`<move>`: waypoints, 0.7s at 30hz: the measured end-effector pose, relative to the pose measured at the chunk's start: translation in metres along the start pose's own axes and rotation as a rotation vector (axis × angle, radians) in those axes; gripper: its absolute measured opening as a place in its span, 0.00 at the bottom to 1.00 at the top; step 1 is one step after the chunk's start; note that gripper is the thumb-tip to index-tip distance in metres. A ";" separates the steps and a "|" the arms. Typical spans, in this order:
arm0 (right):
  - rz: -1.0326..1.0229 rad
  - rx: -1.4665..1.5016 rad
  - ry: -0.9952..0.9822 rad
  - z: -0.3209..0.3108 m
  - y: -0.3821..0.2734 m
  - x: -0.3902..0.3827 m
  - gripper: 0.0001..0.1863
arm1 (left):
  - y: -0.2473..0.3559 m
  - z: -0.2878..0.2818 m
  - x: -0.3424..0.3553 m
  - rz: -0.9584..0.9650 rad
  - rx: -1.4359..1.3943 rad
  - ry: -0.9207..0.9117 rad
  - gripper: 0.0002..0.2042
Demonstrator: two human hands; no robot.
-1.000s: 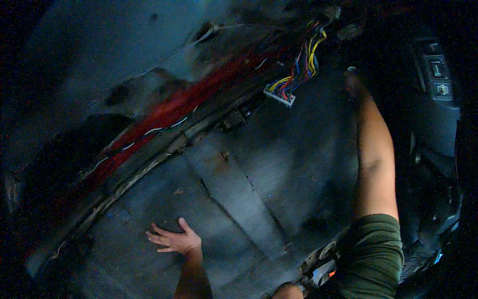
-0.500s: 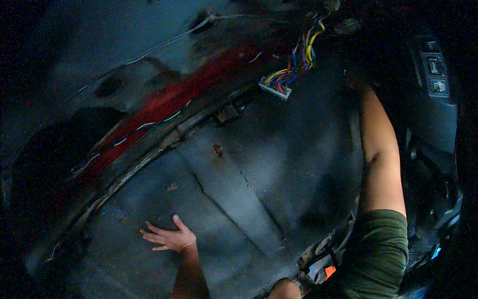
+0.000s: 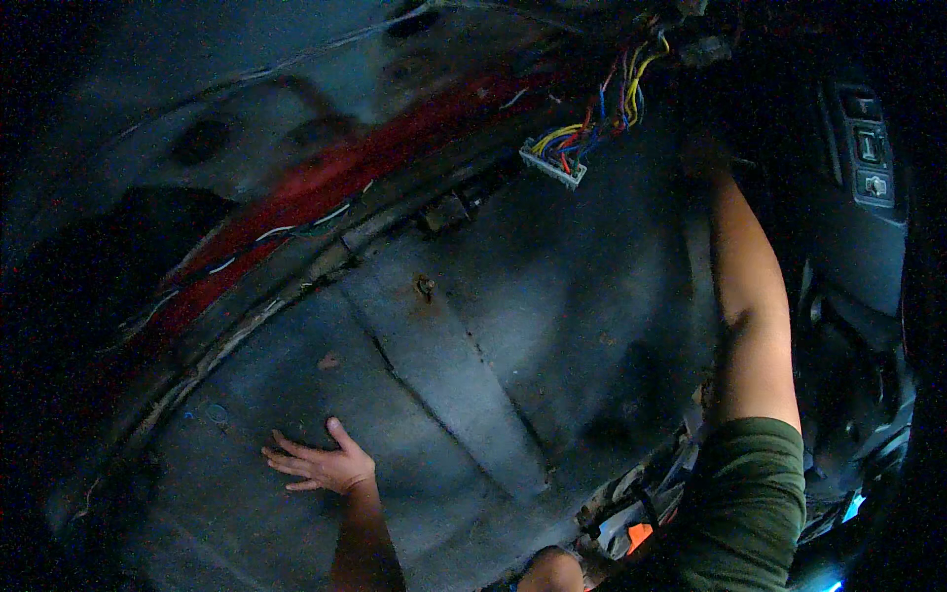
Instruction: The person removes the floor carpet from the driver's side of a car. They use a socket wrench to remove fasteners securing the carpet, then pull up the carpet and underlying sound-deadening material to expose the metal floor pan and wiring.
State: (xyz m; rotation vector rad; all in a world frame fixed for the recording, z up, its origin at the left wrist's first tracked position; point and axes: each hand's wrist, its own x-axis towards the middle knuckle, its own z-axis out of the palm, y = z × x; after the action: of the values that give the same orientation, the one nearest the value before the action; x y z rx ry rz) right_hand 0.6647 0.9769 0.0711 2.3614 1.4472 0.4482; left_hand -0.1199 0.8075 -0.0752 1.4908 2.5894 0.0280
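My left hand lies with its fingers spread on the dark grey floor covering of what looks like a car interior; nothing is in it. On the right, my bare forearm reaches far forward into deep shadow. My right hand is barely visible there, and its fingers and anything in them are lost in the dark. A thin pale line shows beside it. To its left, a white multi-pin connector hangs from a bundle of yellow, red and blue wires.
A red painted sill with loose wires along it runs diagonally at the left. At the far right is a dark panel with switches. A rusty spot marks the floor. An orange piece shows near my right sleeve.
The whole view has shifted slightly. My left hand stays spread on the floor covering, and my right arm remains stretched into the shadow.
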 end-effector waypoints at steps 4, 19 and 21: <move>-0.003 -0.003 -0.003 0.005 -0.003 -0.003 0.17 | -0.001 -0.003 0.001 0.015 0.003 0.005 0.46; -0.025 0.011 -0.003 0.009 -0.025 0.002 0.18 | -0.007 0.003 -0.004 -0.005 0.023 -0.004 0.47; -0.021 0.012 -0.008 0.008 -0.024 -0.002 0.18 | -0.006 0.000 -0.004 0.001 0.026 -0.004 0.46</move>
State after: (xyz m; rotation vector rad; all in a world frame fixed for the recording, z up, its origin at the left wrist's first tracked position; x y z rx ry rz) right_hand 0.6480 0.9848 0.0531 2.3521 1.4740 0.4254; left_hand -0.1225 0.8009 -0.0755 1.4991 2.5953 -0.0082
